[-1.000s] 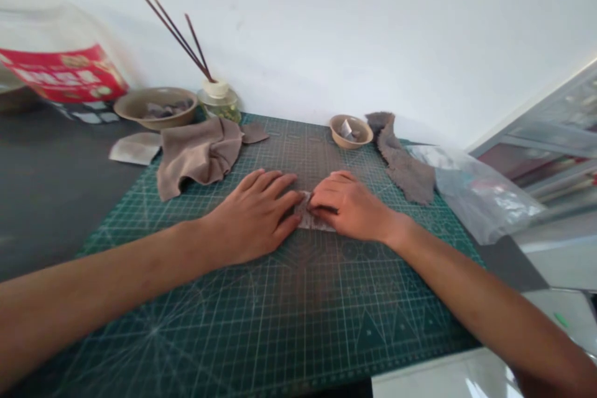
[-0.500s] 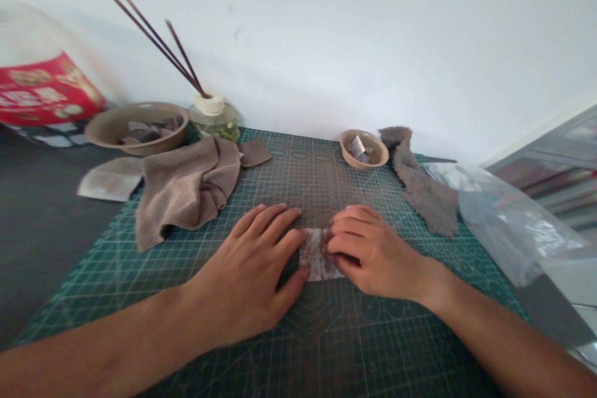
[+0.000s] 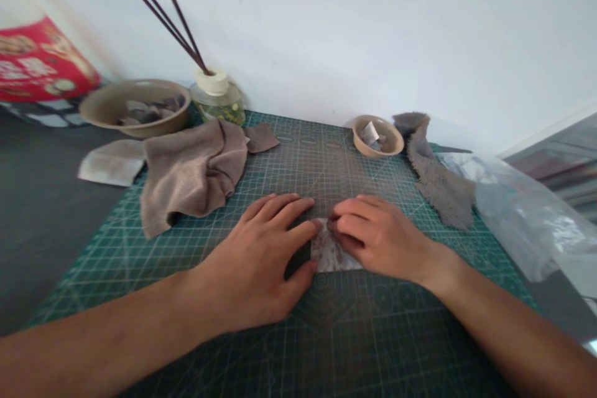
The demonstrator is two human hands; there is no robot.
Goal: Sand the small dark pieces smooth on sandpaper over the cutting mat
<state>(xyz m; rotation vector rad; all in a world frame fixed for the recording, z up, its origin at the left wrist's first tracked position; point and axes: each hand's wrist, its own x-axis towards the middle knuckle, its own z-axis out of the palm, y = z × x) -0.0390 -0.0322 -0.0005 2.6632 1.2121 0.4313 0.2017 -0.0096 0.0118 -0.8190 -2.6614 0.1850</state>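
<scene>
A small whitish square piece [image 3: 330, 256], smeared with brown, lies flat on the green cutting mat [image 3: 242, 360]. My left hand [image 3: 265, 255] rests palm down with its fingers spread, its thumb and forefinger pressing on the piece's left edge. Over the right side of the same piece, my right hand [image 3: 373, 230] is closed, fingertips and thumb pressed together. A dark bit shows at its fingertips, too small and blurred to name. The piece's right part is hidden under this hand.
A crumpled brown cloth [image 3: 191, 168] lies at left, near a bowl of scraps [image 3: 93, 115] and a reed diffuser [image 3: 217, 99]. Further right are a smaller bowl [image 3: 392, 146], a frayed brown strip [image 3: 441, 186] and a clear plastic bag [image 3: 522, 211]. A white wall [image 3: 317, 25] stands behind.
The view has shifted a little. My right hand has moved toward the far edge of the piece, baring more of its lower part. My left hand keeps its hold-down on the left edge.
</scene>
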